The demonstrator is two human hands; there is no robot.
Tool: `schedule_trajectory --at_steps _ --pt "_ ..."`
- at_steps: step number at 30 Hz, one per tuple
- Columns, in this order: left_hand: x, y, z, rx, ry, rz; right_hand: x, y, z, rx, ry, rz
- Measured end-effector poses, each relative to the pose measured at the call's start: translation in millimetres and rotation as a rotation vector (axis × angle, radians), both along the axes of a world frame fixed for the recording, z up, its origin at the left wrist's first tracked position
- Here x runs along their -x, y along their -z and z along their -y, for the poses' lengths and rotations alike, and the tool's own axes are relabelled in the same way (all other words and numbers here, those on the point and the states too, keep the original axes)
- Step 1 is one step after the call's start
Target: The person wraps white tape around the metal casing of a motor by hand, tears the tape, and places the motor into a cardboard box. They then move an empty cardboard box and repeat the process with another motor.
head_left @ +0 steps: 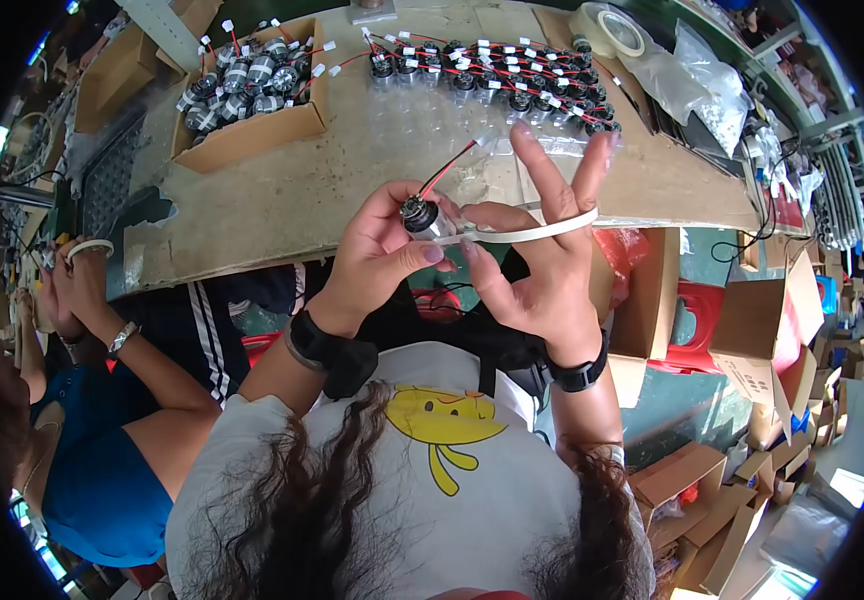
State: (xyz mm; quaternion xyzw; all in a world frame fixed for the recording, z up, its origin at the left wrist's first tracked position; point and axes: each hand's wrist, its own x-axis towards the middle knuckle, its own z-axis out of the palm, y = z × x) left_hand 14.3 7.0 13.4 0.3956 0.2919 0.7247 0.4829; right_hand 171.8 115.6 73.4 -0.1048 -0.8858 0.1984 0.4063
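A small motor (430, 221) with a black end and silver body is held by my left hand (377, 245). Its fingers and thumb are closed around the body. Red and black wires (449, 168) rise from the black end. A narrow white band, like a thin roll of tape (542, 232), passes across the fingers of my right hand (550, 270) and reaches the motor's side. There my right thumb and index finger close on the band, while two other fingers point up and apart. The motor's far side is hidden.
On the table (262, 205), an open cardboard box (252, 137) of wired motors stands at the far left. Rows of motors (492, 78) lie ahead. Tape rolls (620, 33) and plastic bags (717, 100) are at the far right. A co-worker's hands (77, 285) are at the left.
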Motion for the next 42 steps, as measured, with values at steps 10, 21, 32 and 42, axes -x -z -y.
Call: schedule_trajectory --at_steps 10,21,32,42 --pt "4.7 5.2 2.6 -0.049 -0.012 -0.115 -1.3 1.3 -3.0 -0.089 -0.018 -0.003" --pt "0.8 -1.7 2.5 -0.062 -0.074 -0.199 3.0 9.1 7.7 -0.144 0.056 -0.027" --pt "2.2 -1.3 6.2 0.010 -0.071 -0.138 -0.5 9.0 10.8 -0.200 0.227 0.025" --pt "0.1 -6.0 7.1 0.072 0.017 -0.006 8.1 27.7 9.5 -0.095 0.079 -0.009"
